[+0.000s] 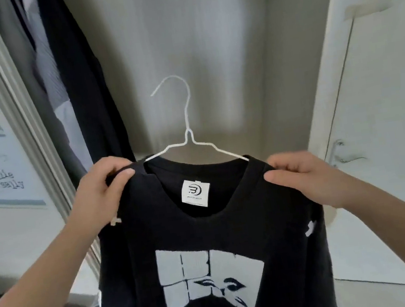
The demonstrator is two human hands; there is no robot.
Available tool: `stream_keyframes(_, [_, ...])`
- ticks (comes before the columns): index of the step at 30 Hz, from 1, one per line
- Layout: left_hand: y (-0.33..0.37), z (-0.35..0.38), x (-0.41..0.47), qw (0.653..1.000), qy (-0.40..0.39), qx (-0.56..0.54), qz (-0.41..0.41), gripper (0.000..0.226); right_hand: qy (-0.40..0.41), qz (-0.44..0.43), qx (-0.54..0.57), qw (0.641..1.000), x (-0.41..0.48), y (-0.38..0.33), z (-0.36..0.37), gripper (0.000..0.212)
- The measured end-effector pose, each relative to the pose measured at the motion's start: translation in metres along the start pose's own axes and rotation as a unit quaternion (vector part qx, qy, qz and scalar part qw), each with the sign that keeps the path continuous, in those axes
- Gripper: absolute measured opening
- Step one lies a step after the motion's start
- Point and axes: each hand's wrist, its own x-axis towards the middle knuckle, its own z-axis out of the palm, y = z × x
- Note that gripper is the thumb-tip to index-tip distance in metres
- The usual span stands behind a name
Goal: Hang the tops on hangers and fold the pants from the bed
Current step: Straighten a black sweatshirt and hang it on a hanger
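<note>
Both hands hold a black top [197, 246] up before an open wardrobe. The left hand [102, 192] pinches one shoulder in a narrow grip, the right hand [302, 177] the other. The white wire hanger [189, 139] sits inside the collar, hook upward, and the top hangs lengthwise downward.

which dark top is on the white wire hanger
The black top with the white graphic, gripped by the left hand and right hand; the plain dark garment at left shows no hanger.
</note>
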Motion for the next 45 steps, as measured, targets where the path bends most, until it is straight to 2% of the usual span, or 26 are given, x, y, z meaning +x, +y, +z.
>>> stream_keyframes(3, [-0.022, -0.006, 0.055, 0.998, -0.052, -0.026, 0.021, 0.027, 0.108, -0.021, -0.002, 0.994, 0.02, -0.024, -0.005, 0.036])
stream_keyframes(6, [-0.026, -0.014, 0.11, 0.994, -0.085, -0.065, 0.03, 0.025, 0.168, -0.037, -0.048, 0.984, 0.037, -0.054, -0.02, 0.035])
stream_keyframes(8, [-0.022, -0.025, 0.144, 0.983, -0.112, -0.143, -0.009, 0.021, 0.201, -0.044, -0.087, 0.975, 0.046, -0.078, -0.034, 0.032])
stream_keyframes(11, [-0.021, -0.041, 0.19, 0.931, -0.186, -0.294, -0.107, 0.014, 0.242, -0.046, -0.115, 0.962, 0.062, -0.119, -0.052, 0.021])
stream_keyframes(13, [-0.02, -0.046, 0.223, 0.918, -0.187, -0.327, -0.121, 0.015, 0.267, -0.044, -0.129, 0.954, 0.076, -0.146, -0.059, 0.022])
stream_keyframes(15, [-0.015, -0.046, 0.256, 0.924, -0.144, -0.336, -0.114, 0.014, 0.292, -0.039, -0.138, 0.946, 0.092, -0.174, -0.063, 0.026])
stream_keyframes(18, [-0.005, -0.04, 0.3, 0.949, -0.078, -0.288, -0.102, 0.016, 0.336, -0.033, -0.125, 0.933, 0.12, -0.213, -0.073, 0.026])
stream_keyframes(21, [0.015, -0.035, 0.326, 0.967, -0.059, -0.235, -0.077, 0.019, 0.377, -0.021, -0.108, 0.919, 0.15, -0.24, -0.088, 0.027])
stream_keyframes(28, [0.069, -0.048, 0.362, 0.97, -0.119, -0.209, 0.019, 0.018, 0.405, -0.013, 0.053, 0.913, 0.239, -0.279, -0.106, 0.01])
stream_keyframes(33, [0.095, -0.06, 0.379, 0.971, -0.144, -0.175, 0.077, 0.027, 0.384, -0.03, 0.135, 0.913, 0.314, -0.297, -0.109, 0.011])
stream_keyframes(37, [0.101, -0.065, 0.387, 0.973, -0.144, -0.141, 0.108, 0.033, 0.355, -0.072, 0.172, 0.916, 0.375, -0.31, -0.11, 0.02])
stream_keyframes(40, [0.101, -0.061, 0.396, 0.977, -0.15, -0.109, 0.109, 0.039, 0.348, -0.094, 0.176, 0.916, 0.416, -0.315, -0.113, 0.019])
stream_keyframes(43, [0.093, -0.05, 0.409, 0.984, -0.151, -0.032, 0.085, 0.057, 0.345, -0.1, 0.19, 0.914, 0.449, -0.313, -0.116, 0.014])
stream_keyframes(45, [0.085, -0.039, 0.416, 0.988, -0.135, 0.027, 0.074, 0.05, 0.346, -0.1, 0.205, 0.91, 0.469, -0.307, -0.117, 0.011])
